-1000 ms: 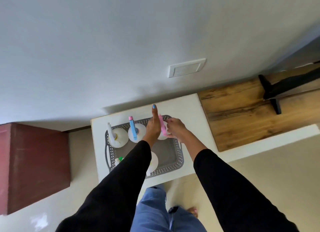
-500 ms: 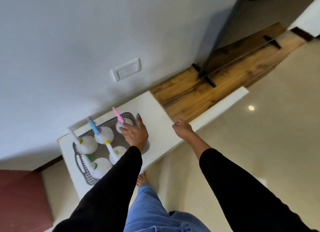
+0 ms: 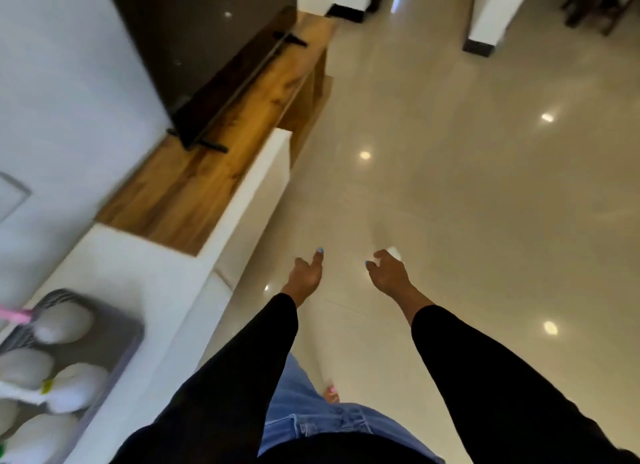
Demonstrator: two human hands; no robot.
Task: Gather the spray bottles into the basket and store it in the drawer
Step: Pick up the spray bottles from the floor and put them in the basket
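A grey perforated basket sits at the lower left of the frame on a white counter, holding several white spray bottles, blurred by camera motion; one has a pink nozzle poking toward the left edge, another a yellow-green collar. How many bottles are in the basket cannot be told, since part of it runs out of the frame.

Both hands are well apart from the basket, out over the glossy beige tiled floor at centre frame. The left hand hangs beyond the counter's front edge with its index finger extended, blue nail showing, and the other fingers loosely curled; it holds nothing. The right hand, just to the right of it, has its fingers loosely curled and is likewise holding nothing; a small bright patch beside its fingertips looks like a reflection on the floor. Black sleeves cover both forearms, and blue jeans and a bare foot show between them at the bottom.

Beyond the counter, toward the upper left, a wooden TV stand carries a dark television on black feet against a white wall. White pillars with dark bases stand at the top of the frame.
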